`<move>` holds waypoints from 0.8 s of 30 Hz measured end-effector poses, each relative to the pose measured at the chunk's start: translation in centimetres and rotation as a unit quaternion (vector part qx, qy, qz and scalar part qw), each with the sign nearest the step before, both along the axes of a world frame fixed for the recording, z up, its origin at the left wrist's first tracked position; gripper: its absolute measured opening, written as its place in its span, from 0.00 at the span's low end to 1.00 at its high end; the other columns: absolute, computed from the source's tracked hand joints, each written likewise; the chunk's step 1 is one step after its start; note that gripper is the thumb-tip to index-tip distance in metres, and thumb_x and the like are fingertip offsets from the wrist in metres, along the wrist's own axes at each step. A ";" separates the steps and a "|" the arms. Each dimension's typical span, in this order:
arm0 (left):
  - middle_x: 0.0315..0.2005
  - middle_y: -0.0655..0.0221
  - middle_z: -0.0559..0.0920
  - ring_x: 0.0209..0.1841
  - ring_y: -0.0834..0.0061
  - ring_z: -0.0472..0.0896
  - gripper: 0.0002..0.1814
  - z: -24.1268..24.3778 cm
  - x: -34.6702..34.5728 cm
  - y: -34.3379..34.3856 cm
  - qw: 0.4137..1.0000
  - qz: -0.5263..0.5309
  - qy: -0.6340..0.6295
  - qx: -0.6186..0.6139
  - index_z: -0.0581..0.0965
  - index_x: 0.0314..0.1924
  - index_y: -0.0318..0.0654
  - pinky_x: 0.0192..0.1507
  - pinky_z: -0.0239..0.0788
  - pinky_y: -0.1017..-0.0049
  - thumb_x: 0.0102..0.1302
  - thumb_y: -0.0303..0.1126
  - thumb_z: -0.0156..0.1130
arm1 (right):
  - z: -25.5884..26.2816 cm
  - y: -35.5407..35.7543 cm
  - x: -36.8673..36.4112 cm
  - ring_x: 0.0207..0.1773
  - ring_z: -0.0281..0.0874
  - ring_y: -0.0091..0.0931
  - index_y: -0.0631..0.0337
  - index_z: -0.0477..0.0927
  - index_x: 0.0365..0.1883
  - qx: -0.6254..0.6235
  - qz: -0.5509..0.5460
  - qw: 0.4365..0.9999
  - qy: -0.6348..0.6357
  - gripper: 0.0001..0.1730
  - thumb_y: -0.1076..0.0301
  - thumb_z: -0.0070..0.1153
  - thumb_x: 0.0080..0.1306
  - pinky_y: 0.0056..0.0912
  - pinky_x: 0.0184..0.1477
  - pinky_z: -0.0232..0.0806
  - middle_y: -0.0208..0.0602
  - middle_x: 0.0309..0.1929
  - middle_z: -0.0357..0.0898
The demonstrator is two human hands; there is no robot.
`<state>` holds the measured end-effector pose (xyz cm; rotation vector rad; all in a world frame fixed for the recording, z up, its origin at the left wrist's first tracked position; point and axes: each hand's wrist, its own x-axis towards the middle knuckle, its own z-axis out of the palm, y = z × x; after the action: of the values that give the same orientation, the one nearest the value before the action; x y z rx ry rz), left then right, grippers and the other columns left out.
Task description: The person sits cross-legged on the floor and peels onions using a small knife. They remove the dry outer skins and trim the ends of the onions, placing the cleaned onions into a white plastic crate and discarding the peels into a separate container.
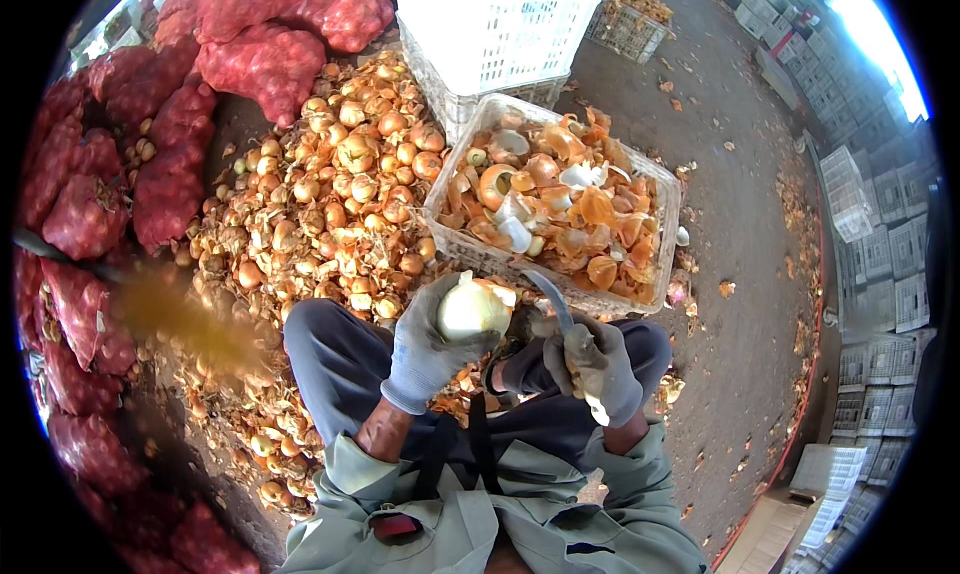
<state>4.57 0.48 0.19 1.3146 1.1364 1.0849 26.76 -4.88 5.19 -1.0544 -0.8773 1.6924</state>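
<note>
My left hand [433, 349], in a grey work glove, grips a mostly peeled onion [471, 311]. Its pale flesh faces up, and a strip of orange skin clings to its right side. In my gloved right hand [600, 367] is a knife [553, 298] with a curved blade. The blade points up and to the left, a little apart from the onion; the glove covers most of the handle. Just beyond both hands stands a plastic crate [667, 221] heaped with onion skins [574, 210].
Unpeeled onions [330, 214] lie piled with loose skins on the left. Red mesh sacks [255, 67] of onions line the far left. A white crate [502, 37] is stacked on another behind the skin crate. Many crates [892, 251] stand along the right; a cardboard box [769, 525] sits lower right.
</note>
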 end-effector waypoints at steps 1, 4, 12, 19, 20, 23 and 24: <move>0.52 0.63 0.79 0.52 0.75 0.79 0.45 0.1 0.1 -0.1 1.000 -0.008 0.010 0.007 0.70 0.62 0.28 0.58 0.71 0.73 0.42 0.27 0.81 | -0.8 0.3 -0.2 0.21 0.69 0.20 0.69 0.76 0.54 0.080 -0.031 0.992 -0.090 0.28 0.52 0.60 0.68 0.23 0.31 0.65 0.30 0.23 0.73; 0.51 0.64 0.80 0.52 0.75 0.79 0.44 0.4 0.2 -0.1 0.997 -0.035 0.056 0.047 0.71 0.61 0.30 0.57 0.72 0.74 0.43 0.28 0.82 | -1.4 1.8 -2.0 0.33 0.76 0.21 0.63 0.77 0.57 0.192 -0.088 0.941 -0.263 0.27 0.71 0.66 0.58 0.27 0.39 0.71 0.34 0.34 0.77; 0.50 0.65 0.80 0.52 0.75 0.79 0.43 0.6 -0.2 -0.6 0.992 -0.092 0.002 0.083 0.72 0.59 0.32 0.58 0.70 0.72 0.41 0.28 0.83 | -0.6 2.8 -3.0 0.27 0.70 0.17 0.62 0.80 0.49 0.193 -0.187 0.900 -0.342 0.19 0.76 0.62 0.58 0.24 0.33 0.67 0.30 0.26 0.75; 0.56 0.62 0.77 0.59 0.67 0.77 0.48 1.1 -0.3 -0.1 0.935 -0.031 -0.343 -0.085 0.65 0.66 0.33 0.62 0.70 0.66 0.46 0.29 0.80 | -4.9 5.7 1.6 0.28 0.70 0.18 0.64 0.81 0.44 0.181 -0.300 0.840 -0.413 0.13 0.78 0.61 0.59 0.23 0.34 0.67 0.29 0.27 0.76; 0.56 0.62 0.77 0.59 0.66 0.77 0.45 1.1 -0.2 0.0 0.920 -0.034 -0.378 -0.102 0.65 0.66 0.34 0.62 0.70 0.65 0.49 0.31 0.78 | -5.0 6.3 2.2 0.28 0.71 0.19 0.64 0.81 0.44 0.198 -0.299 0.831 -0.425 0.13 0.78 0.61 0.59 0.24 0.34 0.68 0.30 0.27 0.76; 0.56 0.62 0.77 0.58 0.65 0.78 0.39 1.3 0.2 0.0 0.882 -0.045 -0.445 -0.149 0.66 0.66 0.35 0.61 0.71 0.63 0.57 0.36 0.73 | -2.7 7.3 3.1 0.31 0.78 0.25 0.64 0.79 0.47 0.210 -0.265 0.793 -0.506 0.14 0.75 0.59 0.62 0.28 0.36 0.69 0.35 0.30 0.80; 0.56 0.62 0.77 0.58 0.64 0.78 0.38 1.4 0.3 0.1 0.871 -0.048 -0.461 -0.162 0.66 0.66 0.35 0.61 0.71 0.63 0.59 0.37 0.71 | -1.8 7.5 2.8 0.31 0.79 0.26 0.63 0.79 0.48 0.237 -0.258 0.789 -0.505 0.14 0.74 0.58 0.63 0.30 0.35 0.69 0.37 0.30 0.80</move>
<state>4.88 0.61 1.55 0.4480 0.4753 1.1761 29.60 2.58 3.43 -1.6411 -1.3953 0.3015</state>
